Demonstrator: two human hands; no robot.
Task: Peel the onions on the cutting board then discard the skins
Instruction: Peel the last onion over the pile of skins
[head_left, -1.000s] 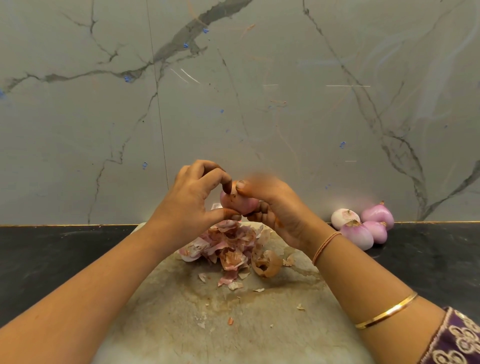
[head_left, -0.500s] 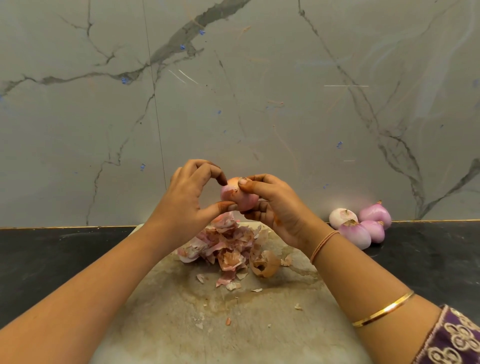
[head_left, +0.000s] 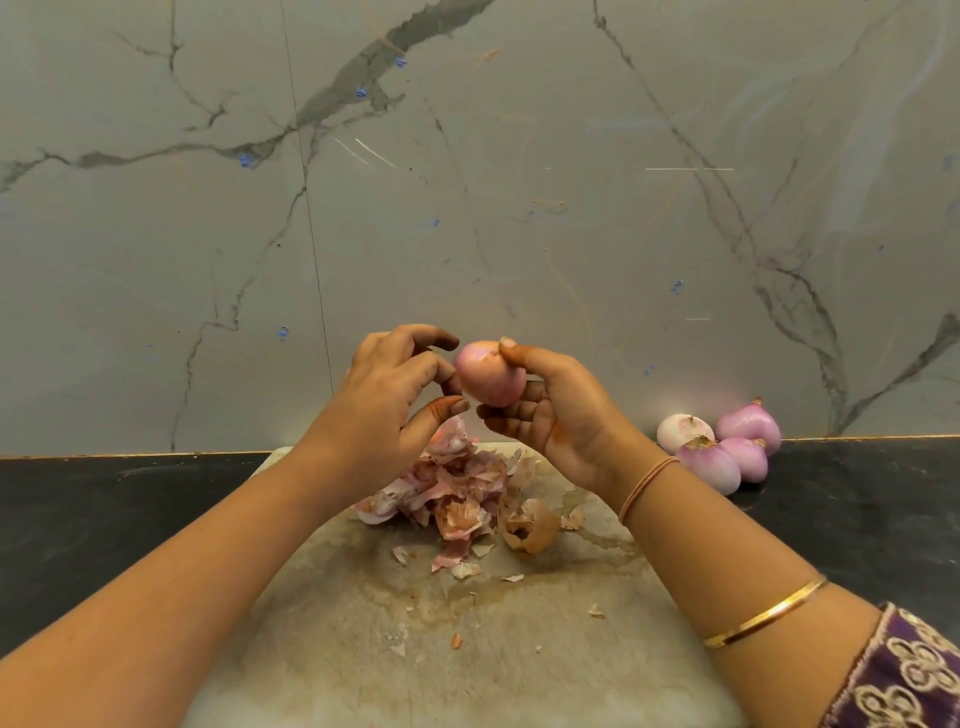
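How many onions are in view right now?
5. One onion is held in the right hand above the cutting board; four onions cluster on the black counter, right of the board. Others could hide under the skin pile.

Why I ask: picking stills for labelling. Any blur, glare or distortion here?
Head view: the onion, the left hand and the right hand are sharp; the light is soft, with faint shadows under the skins; the peeled onions at right look slightly blown out; the wide angle stretches the bottom corners.
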